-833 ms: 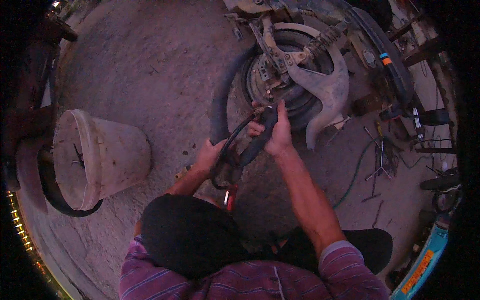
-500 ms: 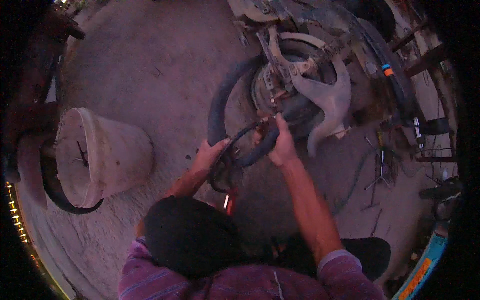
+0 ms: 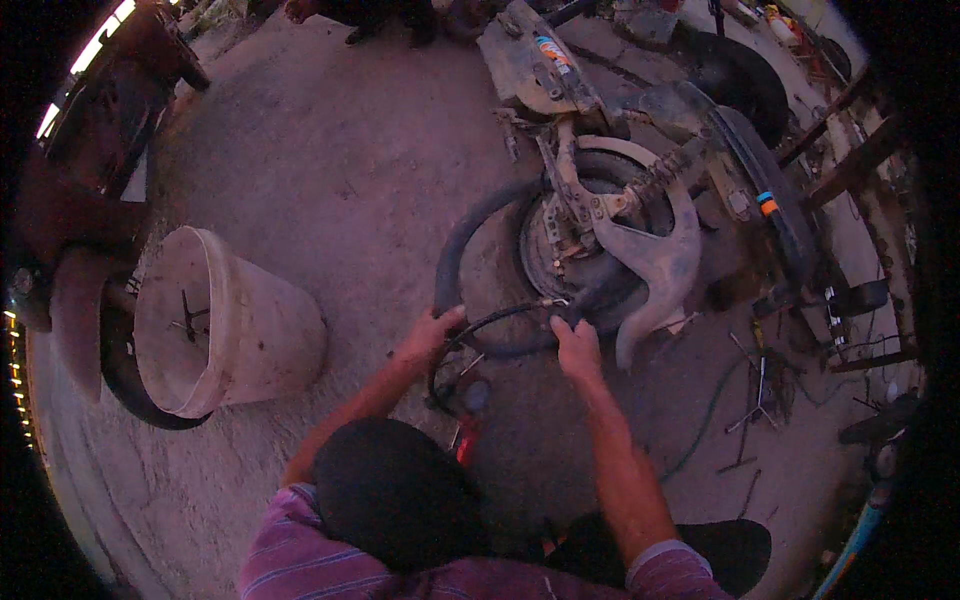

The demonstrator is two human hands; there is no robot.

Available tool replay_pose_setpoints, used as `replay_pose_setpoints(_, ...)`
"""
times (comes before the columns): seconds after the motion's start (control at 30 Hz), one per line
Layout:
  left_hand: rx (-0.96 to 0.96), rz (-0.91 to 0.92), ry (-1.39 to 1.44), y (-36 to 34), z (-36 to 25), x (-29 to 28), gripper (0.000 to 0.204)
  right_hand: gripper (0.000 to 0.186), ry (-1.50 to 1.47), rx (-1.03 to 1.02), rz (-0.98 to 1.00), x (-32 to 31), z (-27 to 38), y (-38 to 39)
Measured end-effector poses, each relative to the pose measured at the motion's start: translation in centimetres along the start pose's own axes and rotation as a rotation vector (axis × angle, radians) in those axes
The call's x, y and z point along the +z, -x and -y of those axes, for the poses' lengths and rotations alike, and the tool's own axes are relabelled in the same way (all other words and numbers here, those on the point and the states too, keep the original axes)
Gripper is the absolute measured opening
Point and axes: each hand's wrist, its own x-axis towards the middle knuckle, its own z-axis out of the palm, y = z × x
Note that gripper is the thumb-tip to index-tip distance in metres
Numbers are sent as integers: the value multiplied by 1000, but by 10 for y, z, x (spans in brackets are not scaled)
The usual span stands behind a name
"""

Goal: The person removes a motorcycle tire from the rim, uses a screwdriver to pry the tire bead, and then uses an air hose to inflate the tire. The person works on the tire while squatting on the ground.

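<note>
Left grip: my left hand (image 3: 432, 335) was closed on the black inner tube (image 3: 456, 253), with its thumb lying over the rubber.
Right grip: my right hand (image 3: 578, 352) was closed on the lower part of the same tube, thumb and fingers pinching near the hose end.
Inner tube: it ran between my two grips and arched up and away from the left one, its far part passing behind the wheel's arm, so I could not see the whole ring.
Thin hose: the black hose (image 3: 500, 313) curved from beside my left grip to a metal end (image 3: 556, 302) just beyond my right fingertips.
Gauge: the round dial (image 3: 476, 395) and a red handle (image 3: 467, 440) hung below and between my grips.
Wheel: the dirty wheel (image 3: 542, 255) stood just beyond my right grip, under a pale curved guard (image 3: 660, 262).
Bucket: the pale bucket (image 3: 275, 335) lay tipped, left of my left grip.
Tube so far: it was in hand with the hose end brought up close; whether that was joined to a valve, I could not tell.
Tube unfinished: I judged the work midway, with part of the tube outside the wheel and the hose and gauge not yet put aside.
</note>
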Motion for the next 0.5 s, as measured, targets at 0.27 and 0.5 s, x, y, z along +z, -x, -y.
replay_pose_setpoints(0.27, 869, -291, -686, 19, -15, -7, 55, 25, -475, -128, 191, 4, -13, -11)
replay_pose_setpoints(0.5, 507, 83, -636, 52, -53, 43, 37, 39, -251, -164, 247, 4, -19, -14)
